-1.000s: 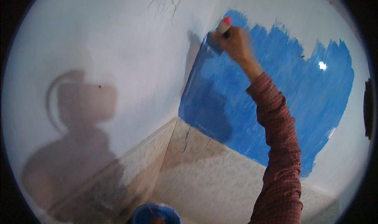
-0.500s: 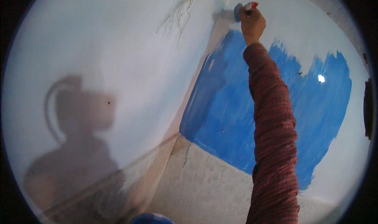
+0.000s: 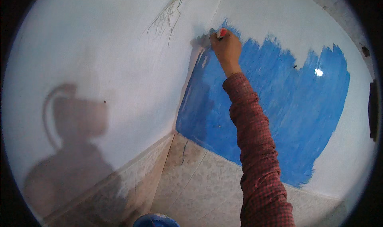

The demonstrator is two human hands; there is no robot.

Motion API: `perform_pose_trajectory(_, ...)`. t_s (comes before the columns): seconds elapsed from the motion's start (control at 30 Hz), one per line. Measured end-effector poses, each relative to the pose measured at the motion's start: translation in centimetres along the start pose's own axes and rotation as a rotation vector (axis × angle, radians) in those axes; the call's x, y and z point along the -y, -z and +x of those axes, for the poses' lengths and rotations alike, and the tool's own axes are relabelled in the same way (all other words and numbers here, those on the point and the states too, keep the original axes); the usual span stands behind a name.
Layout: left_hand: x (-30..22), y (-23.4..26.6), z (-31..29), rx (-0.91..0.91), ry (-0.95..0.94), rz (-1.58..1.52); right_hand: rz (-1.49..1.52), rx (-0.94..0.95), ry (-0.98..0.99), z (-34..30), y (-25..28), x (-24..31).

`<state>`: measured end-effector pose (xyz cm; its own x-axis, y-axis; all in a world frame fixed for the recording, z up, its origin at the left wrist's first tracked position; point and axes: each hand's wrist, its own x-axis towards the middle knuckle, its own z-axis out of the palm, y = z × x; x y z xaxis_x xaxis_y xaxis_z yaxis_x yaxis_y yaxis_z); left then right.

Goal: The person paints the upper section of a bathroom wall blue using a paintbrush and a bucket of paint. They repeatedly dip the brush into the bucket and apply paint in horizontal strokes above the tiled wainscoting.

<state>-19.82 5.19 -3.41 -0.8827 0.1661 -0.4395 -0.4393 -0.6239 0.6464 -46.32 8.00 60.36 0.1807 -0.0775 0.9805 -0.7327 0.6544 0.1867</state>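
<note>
My right hand (image 3: 227,49) is closed around a paintbrush (image 3: 222,32) whose handle shows a red and white end. Its bristle end points toward the wall corner and is mostly hidden by my fingers and shadow. The brush is at the upper left edge of a large blue painted patch (image 3: 279,107) on the white right-hand wall (image 3: 275,15). The patch has a ragged, streaky upper edge with a bright light reflection on its right. My right arm, in a red checked sleeve, crosses in front of the paint. My left hand is out of view.
On the left stands a white wall (image 3: 119,67) with my shadow and a bundle of dry strands (image 3: 169,11) hanging from it. Beige tiles (image 3: 207,175) run beneath the paint, marked by one blue drip. A blue-rimmed container (image 3: 159,216) shows at the bottom edge.
My right hand has brought the paintbrush down and left toward the corner. Fresh blue now covers a strip of wall above the patch's former upper left edge. The view has shifted slightly.
</note>
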Motion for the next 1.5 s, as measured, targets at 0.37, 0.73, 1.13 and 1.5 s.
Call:
perform_pose_trajectory(0.37,0.7,0.5,-0.8,0.0,0.02,-0.019,-0.072,0.135,-0.117,1.8,1.1,-0.9)
perform_pose_trajectory(0.73,2.0,0.7,-1.1,-0.009,0.056,-0.043,-0.041,-0.043,-0.038,3.3,-0.4,-1.6)
perform_pose_trajectory(1.13,3.5,0.8,-2.0,-0.014,0.082,-0.068,0.203,0.203,-0.158,-11.0,1.6,1.5)
perform_pose_trajectory(1.5,3.8,0.5,-3.0,-0.023,0.064,-0.072,-0.059,0.026,-0.092,-0.1,-0.5,-1.0)
